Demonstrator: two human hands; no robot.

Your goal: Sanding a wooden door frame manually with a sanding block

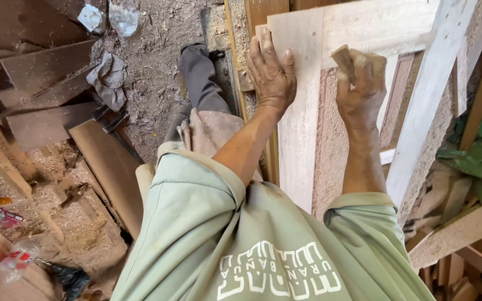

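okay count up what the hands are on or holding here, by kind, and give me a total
Pale wooden frame: 1, with the left hand pressed flat on it.
Small sanding block: 1, gripped in the right hand against the frame.
Total: 2

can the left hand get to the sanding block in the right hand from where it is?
Probably yes. The left hand lies flat on the pale wooden frame, beside the right hand gripping the sanding block. Only bare wood lies between them.
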